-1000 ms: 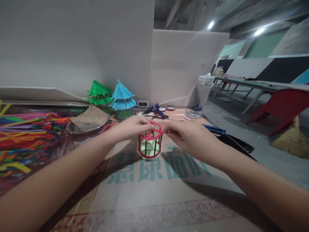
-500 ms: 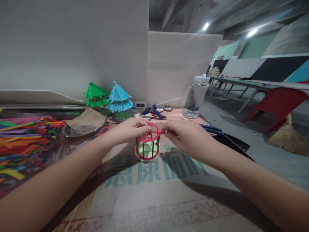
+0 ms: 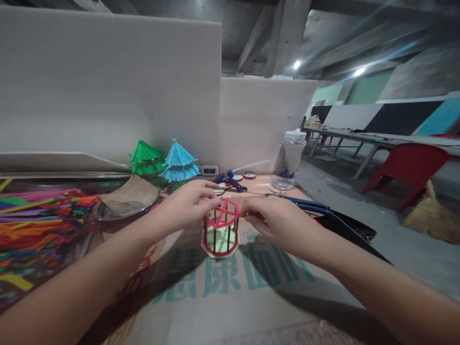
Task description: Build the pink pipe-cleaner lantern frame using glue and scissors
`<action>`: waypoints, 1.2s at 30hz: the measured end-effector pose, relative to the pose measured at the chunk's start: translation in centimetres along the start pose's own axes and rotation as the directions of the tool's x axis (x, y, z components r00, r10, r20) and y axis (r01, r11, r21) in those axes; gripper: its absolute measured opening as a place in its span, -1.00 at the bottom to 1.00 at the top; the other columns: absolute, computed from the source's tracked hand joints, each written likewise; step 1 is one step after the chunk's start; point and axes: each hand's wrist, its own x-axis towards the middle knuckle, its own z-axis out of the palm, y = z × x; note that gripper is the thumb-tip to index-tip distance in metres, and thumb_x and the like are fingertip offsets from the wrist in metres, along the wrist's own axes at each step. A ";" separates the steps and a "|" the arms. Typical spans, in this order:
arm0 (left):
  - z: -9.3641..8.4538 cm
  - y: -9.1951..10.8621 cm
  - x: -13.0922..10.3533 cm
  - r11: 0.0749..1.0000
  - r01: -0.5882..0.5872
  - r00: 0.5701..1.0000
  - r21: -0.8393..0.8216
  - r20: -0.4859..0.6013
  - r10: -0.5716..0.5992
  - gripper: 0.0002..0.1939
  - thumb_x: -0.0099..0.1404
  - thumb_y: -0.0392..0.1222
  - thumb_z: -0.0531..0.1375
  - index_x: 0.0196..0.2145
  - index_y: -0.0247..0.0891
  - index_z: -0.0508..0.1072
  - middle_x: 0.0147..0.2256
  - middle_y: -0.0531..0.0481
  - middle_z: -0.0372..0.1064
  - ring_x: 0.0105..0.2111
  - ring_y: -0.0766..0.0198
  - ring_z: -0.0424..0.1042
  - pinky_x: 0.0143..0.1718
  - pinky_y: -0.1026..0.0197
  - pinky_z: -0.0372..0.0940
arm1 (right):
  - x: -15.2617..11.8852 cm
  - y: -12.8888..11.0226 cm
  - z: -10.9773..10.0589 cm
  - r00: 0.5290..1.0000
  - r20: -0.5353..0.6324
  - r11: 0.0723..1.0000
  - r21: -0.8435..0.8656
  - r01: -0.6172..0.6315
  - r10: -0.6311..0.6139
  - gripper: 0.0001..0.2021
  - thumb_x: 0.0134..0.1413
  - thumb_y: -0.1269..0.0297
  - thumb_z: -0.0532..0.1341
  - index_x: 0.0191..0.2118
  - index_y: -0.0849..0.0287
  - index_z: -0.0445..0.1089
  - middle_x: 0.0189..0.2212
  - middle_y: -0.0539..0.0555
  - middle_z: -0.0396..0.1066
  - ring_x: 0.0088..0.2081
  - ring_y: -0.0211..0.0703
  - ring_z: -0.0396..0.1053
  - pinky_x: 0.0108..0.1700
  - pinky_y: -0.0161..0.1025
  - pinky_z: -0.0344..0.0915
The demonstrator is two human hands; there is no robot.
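A small cage-like frame (image 3: 221, 230) stands upright on the cardboard (image 3: 201, 316), with dark posts, a red top ring with crossing red strips, and a pale green base edged in red. My left hand (image 3: 196, 203) is closed at the ring's left rear edge, thumb and fingers pinching it. At the ring's right side, my right hand (image 3: 264, 213) is closed too, its fingertips pressed together by the red rim. Whatever lies between those fingertips is too small to make out.
Colourful pipe cleaners (image 3: 43, 215) and a bowl (image 3: 125, 213) lie left. Behind stand green (image 3: 146, 158) and blue (image 3: 178, 163) roofed models, a glue gun (image 3: 232, 181) and a bottle (image 3: 288, 160). Blue-handled pliers or scissors (image 3: 309, 203) lie right.
The view has tilted up, so the scene sits lower. The red strip that stuck out toward my right hand now shows within the ring's outline. Both hands stay at the frame.
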 end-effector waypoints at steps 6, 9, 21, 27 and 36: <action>0.4 0.8 -0.1 0.995 -0.068 0.993 -0.073 0.091 0.074 -0.59 0.41 0.08 0.08 -0.23 -0.12 0.68 0.17 -0.10 0.48 0.21 -0.02 0.40 0.22 -0.04 0.32 | 0.0 0.4 0.1 1.000 -0.002 0.999 0.031 0.019 -0.019 -0.77 0.34 0.48 0.14 -0.13 0.09 0.52 -0.05 0.04 0.60 0.01 -0.10 0.50 0.03 -0.19 0.32; 0.8 0.8 0.2 0.978 -0.138 0.980 -0.157 0.119 0.158 -0.61 0.45 -0.02 0.02 -0.17 -0.10 0.66 0.10 -0.02 0.55 0.11 0.08 0.49 0.12 0.11 0.39 | 0.0 0.4 0.1 1.000 -0.011 0.999 0.030 0.028 -0.028 -0.77 0.33 0.49 0.14 -0.14 0.08 0.52 -0.05 0.04 0.61 -0.01 -0.12 0.52 0.01 -0.21 0.34; 0.6 -0.2 -0.2 0.979 -0.169 0.983 0.115 -0.047 0.175 -0.77 0.40 -0.08 0.21 -0.25 -0.11 0.68 0.10 -0.13 0.51 0.20 -0.03 0.37 0.23 -0.12 0.27 | 0.1 0.4 -0.1 1.000 -0.001 1.000 -0.017 0.005 -0.005 -0.76 0.35 0.48 0.13 -0.10 0.07 0.52 0.00 0.04 0.59 0.04 -0.10 0.51 0.06 -0.15 0.36; 1.1 0.2 -0.3 0.920 -0.297 0.944 0.255 -0.067 0.323 -0.84 0.39 -0.20 0.26 -0.18 -0.12 0.68 -0.02 -0.13 0.56 0.01 0.03 0.48 0.07 -0.02 0.36 | -0.2 -0.1 -0.7 0.998 -0.036 0.998 -0.045 -0.053 0.051 -0.77 0.33 0.43 0.16 -0.06 0.07 0.52 -0.14 0.03 0.61 -0.17 -0.16 0.51 -0.19 -0.27 0.32; 0.6 0.0 -0.3 0.915 -0.287 0.946 0.283 -0.068 0.318 -0.85 0.37 -0.27 0.25 -0.25 -0.20 0.66 -0.09 -0.13 0.56 -0.05 0.07 0.49 0.06 0.01 0.36 | 0.6 3.0 -3.3 0.964 -0.019 0.932 0.260 -0.251 0.265 -0.66 0.37 0.03 0.10 -0.06 0.16 0.48 -0.33 0.09 0.57 -0.29 -0.12 0.49 -0.23 -0.22 0.35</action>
